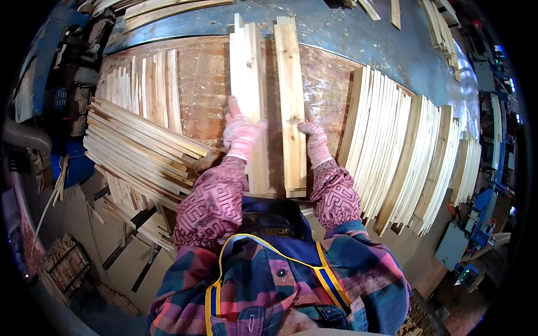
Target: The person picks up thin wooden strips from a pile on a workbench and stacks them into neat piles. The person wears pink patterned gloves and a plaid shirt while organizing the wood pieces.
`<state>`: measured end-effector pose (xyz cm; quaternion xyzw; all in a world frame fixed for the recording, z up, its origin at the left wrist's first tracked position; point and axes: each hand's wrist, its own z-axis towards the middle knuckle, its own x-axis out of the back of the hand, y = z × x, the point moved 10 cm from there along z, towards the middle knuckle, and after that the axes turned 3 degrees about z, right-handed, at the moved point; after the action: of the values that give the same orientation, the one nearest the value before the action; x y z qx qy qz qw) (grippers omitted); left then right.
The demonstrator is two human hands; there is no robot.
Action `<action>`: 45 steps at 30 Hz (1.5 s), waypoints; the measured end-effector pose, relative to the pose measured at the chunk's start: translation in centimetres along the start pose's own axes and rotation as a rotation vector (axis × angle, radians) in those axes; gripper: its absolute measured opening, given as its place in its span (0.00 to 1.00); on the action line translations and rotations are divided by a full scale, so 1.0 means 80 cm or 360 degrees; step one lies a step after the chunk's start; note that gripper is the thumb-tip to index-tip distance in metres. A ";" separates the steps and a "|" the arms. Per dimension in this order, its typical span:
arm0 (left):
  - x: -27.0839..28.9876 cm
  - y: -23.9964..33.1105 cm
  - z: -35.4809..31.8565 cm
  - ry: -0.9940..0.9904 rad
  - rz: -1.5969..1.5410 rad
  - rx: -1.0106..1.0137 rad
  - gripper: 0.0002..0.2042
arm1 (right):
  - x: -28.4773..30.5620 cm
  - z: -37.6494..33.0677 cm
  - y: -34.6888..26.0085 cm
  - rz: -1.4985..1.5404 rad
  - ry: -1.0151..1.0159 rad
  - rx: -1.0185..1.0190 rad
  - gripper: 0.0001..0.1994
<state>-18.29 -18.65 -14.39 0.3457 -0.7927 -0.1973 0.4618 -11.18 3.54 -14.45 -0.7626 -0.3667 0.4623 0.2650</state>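
Two groups of long pale wooden pieces lie lengthwise before me, with a narrow gap between them. My left hand [242, 134], in a pink-and-white glove, lies over the left wooden strips [246, 73]; one finger stretches forward along their left edge, and the thumb side is blurred. On the other side, the thumb of my gloved right hand [316, 140] laps onto the right edge of a knotty wooden board [290, 84]. Its fingers are bent against that edge, their tips partly hidden. Patterned pink sleeves cover both forearms.
A worn brown board [204, 73] lies under the wood, on a blue table [336, 33]. Stacked strips [140, 145] lie crosswise at left. Several rows of strips [372, 129] stand at right. Blue machinery [476, 224] is at far right, and bundled wood [61, 263] at lower left.
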 end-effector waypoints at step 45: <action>-0.119 -0.027 -0.124 -0.0495 -0.1477 0.0013 0.48 | 0.026 -0.138 -0.036 -0.1737 0.0762 -0.0481 0.38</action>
<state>-5.70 -13.14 -16.53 0.6307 -0.6154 -0.4285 0.1998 -1.51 6.20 -8.63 -0.5767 -0.6959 0.0187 0.4275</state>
